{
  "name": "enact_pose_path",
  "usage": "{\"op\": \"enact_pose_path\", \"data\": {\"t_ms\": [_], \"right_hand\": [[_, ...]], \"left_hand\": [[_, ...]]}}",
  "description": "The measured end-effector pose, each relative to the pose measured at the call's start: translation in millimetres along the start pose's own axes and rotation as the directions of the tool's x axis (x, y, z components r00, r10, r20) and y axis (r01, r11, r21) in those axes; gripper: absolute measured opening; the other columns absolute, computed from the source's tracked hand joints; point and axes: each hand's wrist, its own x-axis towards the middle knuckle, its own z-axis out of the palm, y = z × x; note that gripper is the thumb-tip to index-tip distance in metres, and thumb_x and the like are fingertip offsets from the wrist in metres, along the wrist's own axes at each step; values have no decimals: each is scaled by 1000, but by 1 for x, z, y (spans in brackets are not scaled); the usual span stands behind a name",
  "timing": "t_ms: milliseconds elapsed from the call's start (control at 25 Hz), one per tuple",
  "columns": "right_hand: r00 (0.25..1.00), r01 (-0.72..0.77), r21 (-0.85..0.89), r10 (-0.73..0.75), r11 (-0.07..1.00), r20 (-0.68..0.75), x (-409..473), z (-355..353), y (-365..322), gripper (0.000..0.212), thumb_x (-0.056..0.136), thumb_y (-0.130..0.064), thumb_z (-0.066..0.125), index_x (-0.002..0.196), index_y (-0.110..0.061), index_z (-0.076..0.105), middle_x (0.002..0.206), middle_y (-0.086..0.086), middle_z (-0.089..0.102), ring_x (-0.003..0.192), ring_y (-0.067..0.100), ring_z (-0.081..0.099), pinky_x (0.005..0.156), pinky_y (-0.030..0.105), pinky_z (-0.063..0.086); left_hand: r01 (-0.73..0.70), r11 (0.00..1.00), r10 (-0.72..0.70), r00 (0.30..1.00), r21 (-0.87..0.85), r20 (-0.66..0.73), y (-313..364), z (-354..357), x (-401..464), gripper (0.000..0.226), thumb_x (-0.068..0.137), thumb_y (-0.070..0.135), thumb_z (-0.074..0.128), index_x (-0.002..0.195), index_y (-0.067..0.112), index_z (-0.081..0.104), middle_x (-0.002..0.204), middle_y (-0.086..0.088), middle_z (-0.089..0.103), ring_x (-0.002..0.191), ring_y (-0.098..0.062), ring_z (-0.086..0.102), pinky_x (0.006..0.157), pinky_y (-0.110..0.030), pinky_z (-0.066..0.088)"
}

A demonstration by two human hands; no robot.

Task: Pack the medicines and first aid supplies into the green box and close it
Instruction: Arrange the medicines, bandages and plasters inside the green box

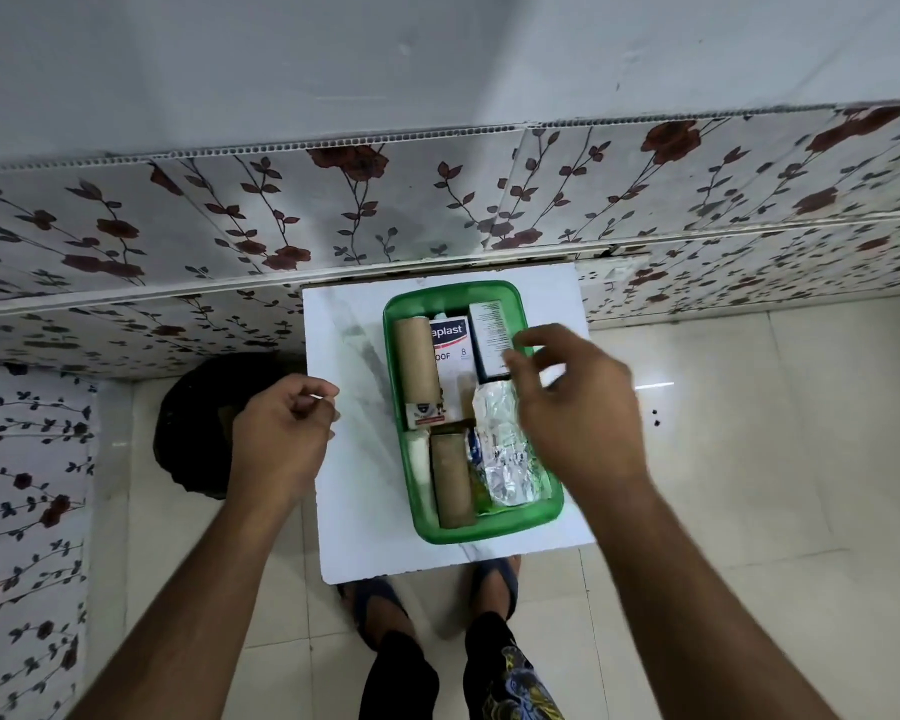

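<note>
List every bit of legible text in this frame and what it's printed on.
"aplast": white plaster box in the green box; first letters hidden by the tan roll.
"OOF" and "8": same plaster box, lower down.
Fine print on the white carton: too small to read.
Small packet and foil packs: blurred, unreadable.
</note>
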Motion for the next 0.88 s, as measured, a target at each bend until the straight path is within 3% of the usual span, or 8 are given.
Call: {"op": "enact_pose_path", "data": {"t_ms": [80, 160, 240, 360, 440, 600, 720, 880], "right_hand": [[974, -193, 35, 196, 981, -113, 2, -29, 42, 15, 88, -30, 66, 101, -24, 69, 87, -5, 73, 66, 12, 65, 60, 25, 45], [930, -358, -130, 366, 925, 44, -2, -30, 81, 27, 84, -37, 70, 108, -24, 65, 96, -1, 74, 81, 17, 67, 65, 27, 44], [875, -389, -275, 446, 879, 190, -8, -14, 103, 48, 77, -47, 76, 116, -24, 59, 108, -1, 71, 98, 22, 66, 75, 31, 47], [882, -378, -305, 440, 874, 170, -12, 6, 110, 63, 66, -49, 82, 116, -25, 51, 109, -1, 66, 101, 25, 64, 73, 32, 45], [870, -413, -274, 466, 868, 164, -10, 12, 111, 61, 66, -42, 83, 114, -24, 51, 103, -2, 67, 96, 24, 64, 69, 31, 42], [865, -479, -36, 479, 877, 152, -5, -7, 100, 21, 80, -23, 75, 98, -18, 66, 92, 1, 74, 82, 23, 68, 65, 30, 50], [931, -360, 143, 366, 922, -12, -4, -41, 64, 3, 91, -19, 65, 90, -17, 66, 83, -8, 69, 77, 15, 67, 56, 25, 44], [982, -186, 275, 184, 943, 32, -16, -57, 1, 10, 92, -13, 64, 94, -23, 64, 83, -18, 69, 67, -6, 64, 50, 7, 42]], "left_hand": [[12, 1000, -12, 1000, 9, 5, 2, 1, -1, 19, 90, 4, 54, 93, 13, 70, 87, -10, 71, 64, -13, 64, 59, -18, 45], [17, 1000, -17, 1000, 10, 18, 1, 4, -1, 19, 90, 5, 53, 93, 13, 70, 89, -12, 71, 64, -13, 63, 56, -19, 46], [16, 1000, -16, 999, 14, 39, 1, 13, -2, 19, 90, 5, 52, 91, 14, 69, 89, -13, 71, 63, -14, 63, 56, -23, 43], [13, 1000, -14, 999, 25, 49, -2, 23, -2, 20, 90, 5, 53, 88, 16, 69, 88, -14, 72, 61, -12, 64, 58, -22, 42], [3, 999, -4, 999, 35, 51, -5, 24, -3, 21, 90, 6, 53, 85, 19, 69, 86, -12, 72, 55, -5, 63, 57, -22, 42], [8, 1000, -9, 999, 28, 36, -5, 21, -5, 21, 90, 5, 53, 85, 18, 69, 86, -12, 72, 59, -10, 63, 57, -21, 42], [11, 1000, -11, 999, 15, 30, -4, 19, -4, 22, 90, 5, 53, 85, 18, 69, 86, -13, 72, 62, -13, 64, 54, -13, 42], [4, 999, -2, 999, -36, 39, -4, 16, -6, 24, 89, 4, 52, 83, 21, 69, 87, -14, 72, 67, -14, 66, 63, -18, 48]]}}
